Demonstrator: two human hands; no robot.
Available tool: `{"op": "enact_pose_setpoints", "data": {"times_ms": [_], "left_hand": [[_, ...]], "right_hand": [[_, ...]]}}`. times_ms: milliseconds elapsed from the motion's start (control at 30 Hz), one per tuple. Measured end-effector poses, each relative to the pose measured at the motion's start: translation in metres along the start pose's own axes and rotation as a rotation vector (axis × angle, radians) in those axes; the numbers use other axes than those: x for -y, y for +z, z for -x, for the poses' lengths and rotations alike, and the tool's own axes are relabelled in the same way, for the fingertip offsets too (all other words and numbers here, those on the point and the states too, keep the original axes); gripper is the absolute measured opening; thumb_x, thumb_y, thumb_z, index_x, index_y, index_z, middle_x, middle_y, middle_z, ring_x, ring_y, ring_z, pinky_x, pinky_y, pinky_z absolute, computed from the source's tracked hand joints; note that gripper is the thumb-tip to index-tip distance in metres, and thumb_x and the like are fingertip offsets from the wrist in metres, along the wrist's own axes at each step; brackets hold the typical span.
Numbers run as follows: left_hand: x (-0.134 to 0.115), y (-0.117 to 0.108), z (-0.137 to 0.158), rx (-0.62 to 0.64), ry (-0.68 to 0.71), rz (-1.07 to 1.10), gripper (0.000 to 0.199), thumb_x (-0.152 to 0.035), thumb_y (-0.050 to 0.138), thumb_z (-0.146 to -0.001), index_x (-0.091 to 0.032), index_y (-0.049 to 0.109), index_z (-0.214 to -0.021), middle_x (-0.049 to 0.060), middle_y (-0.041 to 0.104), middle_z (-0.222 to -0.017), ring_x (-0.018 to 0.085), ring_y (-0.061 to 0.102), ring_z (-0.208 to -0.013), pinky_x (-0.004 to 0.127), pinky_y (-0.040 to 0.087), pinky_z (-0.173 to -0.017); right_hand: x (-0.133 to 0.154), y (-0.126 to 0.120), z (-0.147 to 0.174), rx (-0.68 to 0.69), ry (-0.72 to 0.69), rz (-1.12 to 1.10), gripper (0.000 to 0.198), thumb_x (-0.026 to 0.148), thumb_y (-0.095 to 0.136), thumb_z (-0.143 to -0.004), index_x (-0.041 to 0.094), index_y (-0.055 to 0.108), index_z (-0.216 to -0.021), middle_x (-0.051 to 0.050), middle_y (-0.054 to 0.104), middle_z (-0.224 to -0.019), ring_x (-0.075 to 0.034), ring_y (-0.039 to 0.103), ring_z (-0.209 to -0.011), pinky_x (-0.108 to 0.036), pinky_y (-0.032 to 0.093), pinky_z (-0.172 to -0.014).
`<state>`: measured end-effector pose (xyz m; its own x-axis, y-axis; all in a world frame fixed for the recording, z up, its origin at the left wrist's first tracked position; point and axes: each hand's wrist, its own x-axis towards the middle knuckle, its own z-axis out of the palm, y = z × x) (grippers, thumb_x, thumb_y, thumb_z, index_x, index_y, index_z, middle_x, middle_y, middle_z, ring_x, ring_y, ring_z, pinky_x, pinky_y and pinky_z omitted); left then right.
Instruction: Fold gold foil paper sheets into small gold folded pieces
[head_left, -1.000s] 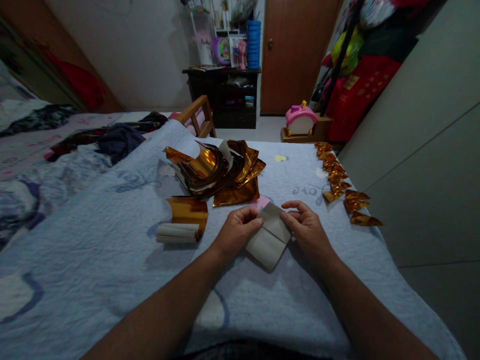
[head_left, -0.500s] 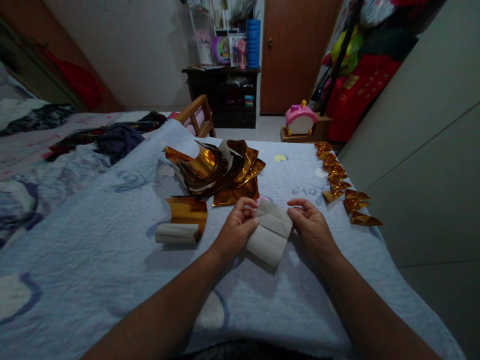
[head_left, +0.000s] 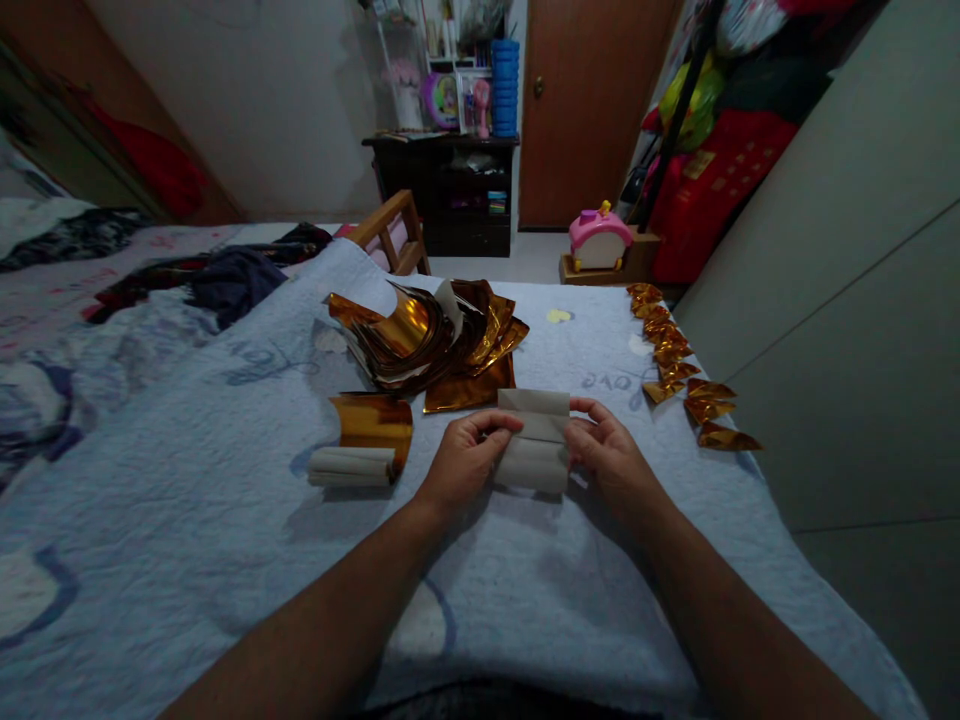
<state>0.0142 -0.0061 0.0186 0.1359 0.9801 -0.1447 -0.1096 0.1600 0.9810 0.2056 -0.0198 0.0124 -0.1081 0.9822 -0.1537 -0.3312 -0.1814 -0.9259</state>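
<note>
A creased sheet of paper (head_left: 534,455), pale side up, is held between my two hands just above the bed. My left hand (head_left: 472,450) pinches its left edge, thumb and fingers closed on it. On the opposite edge, my right hand (head_left: 604,445) grips the paper with bent fingers. Beyond them lies a curved pile of gold foil sheets (head_left: 409,340), with a flat gold sheet (head_left: 472,385) at its near right. Left of my left hand rests a curled gold sheet (head_left: 375,420) with a pale rolled end (head_left: 351,467).
Folded gold pieces (head_left: 664,340) line the bed's right edge, beside a pale cabinet (head_left: 847,370). The blue-grey bedsheet (head_left: 247,590) is under everything. Dark clothes (head_left: 236,280) lie at the far left. A pink toy (head_left: 600,240) stands past the bed's end.
The paper has turned from a slant to nearly square with me, and its near edge has come up. My left hand has shifted slightly; both hands still hold it.
</note>
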Motion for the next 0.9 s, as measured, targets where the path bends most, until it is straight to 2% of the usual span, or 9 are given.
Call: {"op": "enact_pose_setpoints", "data": {"times_ms": [200,400,500,600,733,900], "left_hand": [[0.001,-0.001,0.000,0.005,0.000,0.027,0.017,-0.027,0.075,-0.070,-0.015,0.077,-0.083,0.003,0.071,-0.083,0.014,0.060,-0.073,0.023,0.044,-0.066],[0.003,-0.002,-0.004,-0.048,-0.104,0.137,0.026,-0.028,0.077,-0.066,-0.014,0.075,-0.088,0.004,0.072,-0.080,0.013,0.059,-0.066,0.024,0.045,-0.061],[0.008,-0.004,-0.008,-0.082,-0.144,0.182,0.030,-0.029,0.077,-0.065,-0.013,0.074,-0.090,0.005,0.073,-0.079,0.015,0.061,-0.065,0.025,0.045,-0.060],[0.010,-0.005,-0.010,-0.075,-0.153,0.213,0.032,-0.028,0.077,-0.064,-0.013,0.073,-0.092,0.005,0.073,-0.080,0.015,0.062,-0.066,0.024,0.046,-0.060],[0.009,-0.005,-0.009,-0.067,-0.128,0.222,0.028,-0.025,0.077,-0.063,-0.014,0.072,-0.089,0.003,0.071,-0.078,0.013,0.060,-0.064,0.023,0.046,-0.059],[0.007,-0.003,-0.007,-0.065,-0.118,0.196,0.026,-0.026,0.078,-0.063,-0.015,0.070,-0.085,0.001,0.069,-0.073,0.011,0.057,-0.059,0.021,0.044,-0.054]], "right_hand": [[0.001,0.001,0.000,-0.025,-0.041,0.084,0.045,0.039,0.079,-0.075,0.026,0.052,-0.109,0.006,0.064,-0.072,-0.013,0.059,-0.059,-0.023,0.044,-0.054],[0.002,0.000,0.002,-0.043,-0.120,0.193,0.028,0.037,0.067,-0.084,0.027,0.046,-0.099,0.008,0.062,-0.067,-0.013,0.055,-0.056,-0.023,0.044,-0.050],[-0.002,-0.001,0.002,0.020,-0.174,0.268,0.023,0.031,0.062,-0.086,0.028,0.050,-0.105,0.006,0.062,-0.074,-0.014,0.056,-0.060,-0.023,0.045,-0.051],[-0.007,-0.003,0.000,0.088,-0.273,0.425,0.032,0.022,0.056,-0.086,0.029,0.057,-0.118,0.001,0.066,-0.090,-0.015,0.061,-0.072,-0.026,0.048,-0.060],[-0.008,-0.004,0.001,0.117,-0.408,0.645,0.030,0.013,0.055,-0.083,0.027,0.067,-0.106,-0.002,0.066,-0.097,-0.016,0.061,-0.081,-0.028,0.048,-0.066],[-0.003,-0.002,0.003,0.209,-0.465,0.694,0.031,0.007,0.058,-0.077,0.026,0.069,-0.100,-0.003,0.063,-0.100,-0.017,0.061,-0.087,-0.026,0.049,-0.065]]}}
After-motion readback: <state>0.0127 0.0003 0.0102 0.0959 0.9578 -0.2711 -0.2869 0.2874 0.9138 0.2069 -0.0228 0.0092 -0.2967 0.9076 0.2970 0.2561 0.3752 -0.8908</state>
